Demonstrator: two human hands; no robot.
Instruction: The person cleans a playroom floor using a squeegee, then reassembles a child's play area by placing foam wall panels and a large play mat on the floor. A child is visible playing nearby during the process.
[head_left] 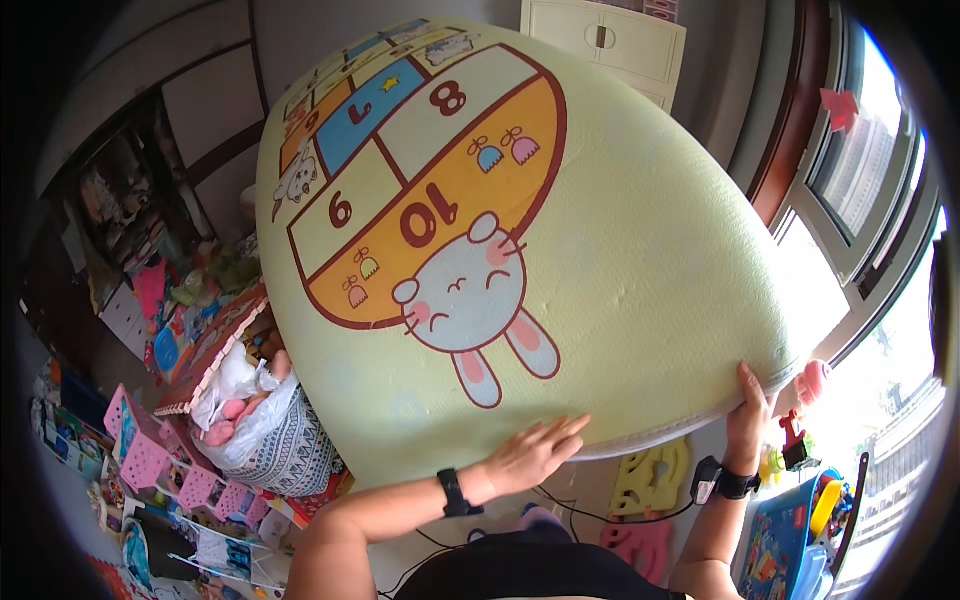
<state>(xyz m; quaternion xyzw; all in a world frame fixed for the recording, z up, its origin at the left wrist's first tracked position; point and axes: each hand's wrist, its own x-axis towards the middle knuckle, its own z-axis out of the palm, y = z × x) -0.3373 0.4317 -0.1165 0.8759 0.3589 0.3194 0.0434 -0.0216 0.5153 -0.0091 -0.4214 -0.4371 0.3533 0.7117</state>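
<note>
A large pale-yellow foam play mat (650, 250) with a printed hopscotch pattern and a rabbit's head fills the middle of the view, lifted off the floor and bowed. My left hand (537, 455) lies on its near edge with the fingers stretched out flat. At the near right corner my right hand (748, 420) grips the mat's edge, thumb on top; the other fingers are hidden underneath. Each wrist wears a black band, and a small device sits beside the right one.
A patterned storage bag (285, 450) of soft toys stands left, near pink plastic baskets (160, 465). On the right are a blue toy box (780, 540) and windows (850, 170). A white cabinet (620, 50) stands behind. Below the mat lie yellow (650, 480) and pink plastic panels and a black cable.
</note>
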